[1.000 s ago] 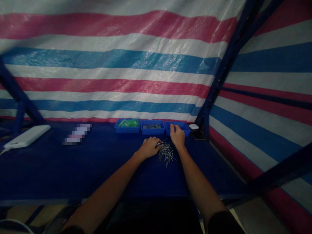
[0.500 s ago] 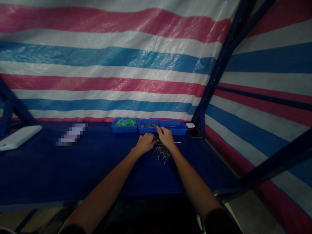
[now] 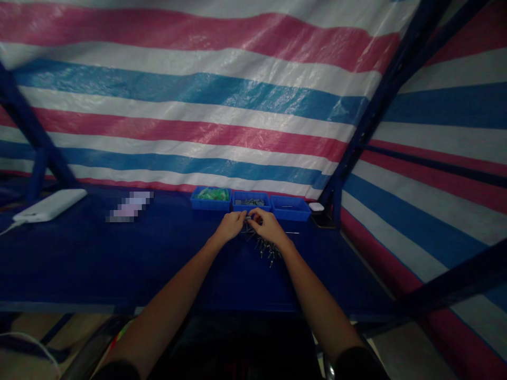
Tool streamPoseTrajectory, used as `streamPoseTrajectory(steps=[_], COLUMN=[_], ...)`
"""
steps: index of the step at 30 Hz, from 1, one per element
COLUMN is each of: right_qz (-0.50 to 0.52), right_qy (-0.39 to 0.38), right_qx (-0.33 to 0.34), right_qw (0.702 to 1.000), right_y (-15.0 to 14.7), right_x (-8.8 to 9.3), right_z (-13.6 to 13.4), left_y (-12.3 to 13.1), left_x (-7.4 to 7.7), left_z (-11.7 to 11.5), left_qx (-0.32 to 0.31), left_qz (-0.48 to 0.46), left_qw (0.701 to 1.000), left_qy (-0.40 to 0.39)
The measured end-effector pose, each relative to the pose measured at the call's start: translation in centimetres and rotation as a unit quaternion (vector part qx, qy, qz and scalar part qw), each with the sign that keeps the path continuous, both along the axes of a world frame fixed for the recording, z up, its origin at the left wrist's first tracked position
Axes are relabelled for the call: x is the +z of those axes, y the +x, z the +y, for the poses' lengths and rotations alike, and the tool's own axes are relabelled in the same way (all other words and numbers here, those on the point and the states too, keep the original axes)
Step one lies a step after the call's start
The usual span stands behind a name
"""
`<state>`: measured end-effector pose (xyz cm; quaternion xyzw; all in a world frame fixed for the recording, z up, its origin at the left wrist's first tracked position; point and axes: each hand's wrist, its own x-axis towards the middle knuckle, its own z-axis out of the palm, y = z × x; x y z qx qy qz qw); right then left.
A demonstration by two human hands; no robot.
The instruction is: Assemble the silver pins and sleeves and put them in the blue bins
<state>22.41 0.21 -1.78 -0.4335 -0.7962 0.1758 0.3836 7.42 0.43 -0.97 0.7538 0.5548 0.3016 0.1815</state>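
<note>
Pile of small silvery metal pins looks shiny, little blue plastic trays smooth, striped red-white-blue plastic tarp glossy and crinkly, dark blue table matt.

Blue trays and frame post block far side

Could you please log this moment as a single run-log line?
hands: left hand and right hand touching at the fingers | beside: metal fastener pile | held: too small to tell | behind: middle blue tray

White power bank far left, striped tarp behind, small white case right
</note>
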Motion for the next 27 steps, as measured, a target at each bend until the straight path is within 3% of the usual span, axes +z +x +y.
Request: streamPoseTrajectory(steps=[6, 11, 15, 19, 24, 27], right_qz=[-0.086, -0.133, -0.131, -0.072, -0.081, -0.056], right_qy=[0.01, 0.058, 0.052, 0.075, 0.04, 0.024], right_qx=[-0.052, -0.23, -0.259, -0.257, -0.194, -0.241], right_qw=[0.995, 0.962, 0.956, 0.961, 0.977, 0.969], right_y=[0.7, -0.4, -1.1, 1.0, 3.9, 5.6], right_x=[0.8, 5.0, 7.0, 4.8, 0.6, -0.4], right_z=[0.4, 2.8, 4.4, 2.8, -0.2, -0.4], left_y=[-0.2, -1.0, -1.7, -1.8, -1.3, -1.2], left_x=[-0.8, -1.8, -2.1, -1.4, -1.1, -1.5], left_z=[0.3, 0.8, 0.7, 0.0, -0.4, -0.3], left_qx=[-0.008, -0.007, -0.023, -0.064, -0.053, -0.037], left_qz=[-0.053, 0.026, 0.071, 0.127, 0.141, 0.131], left_qw=[0.998, 1.0, 0.997, 0.988, 0.987, 0.99], left_qy=[-0.017, 0.001, -0.032, -0.055, -0.054, -0.048])
